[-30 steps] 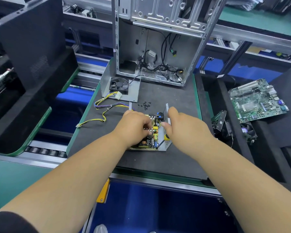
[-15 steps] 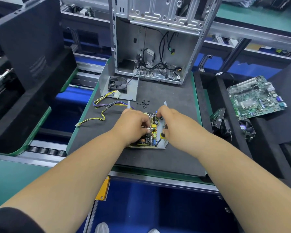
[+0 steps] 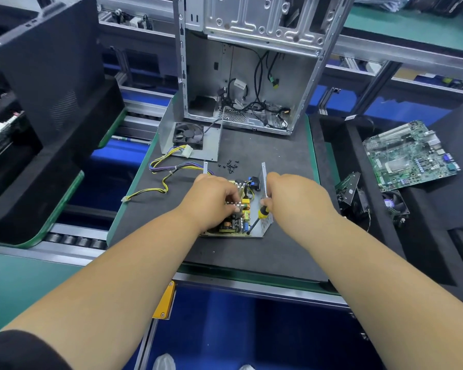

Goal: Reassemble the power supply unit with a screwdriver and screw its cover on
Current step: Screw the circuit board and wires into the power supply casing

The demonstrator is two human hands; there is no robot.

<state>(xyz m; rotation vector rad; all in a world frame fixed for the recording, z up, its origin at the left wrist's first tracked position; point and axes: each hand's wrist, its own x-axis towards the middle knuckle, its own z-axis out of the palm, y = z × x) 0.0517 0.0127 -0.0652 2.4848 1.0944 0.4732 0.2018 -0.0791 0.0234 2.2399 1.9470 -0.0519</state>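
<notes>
Yellow-handled screwdriver (image 3: 259, 215) is in our right hand (image 3: 294, 198), fingers curled round the top of the grip, shaft angled down into the open power supply unit (image 3: 241, 209). Our left hand (image 3: 211, 198) sits on the circuit board inside it, fingers bent and pinching at the metal fins there. The unit lies on the black mat (image 3: 251, 252), its perforated side wall up beside the right hand. Just behind it we've got a little pile of black screws (image 3: 231, 165), the wire bundle (image 3: 169, 169) trailing off left, and further back the cover (image 3: 190, 140) with its fan, in front of the bare PC case (image 3: 251, 62). A green motherboard (image 3: 409, 153) sits well off right.
</notes>
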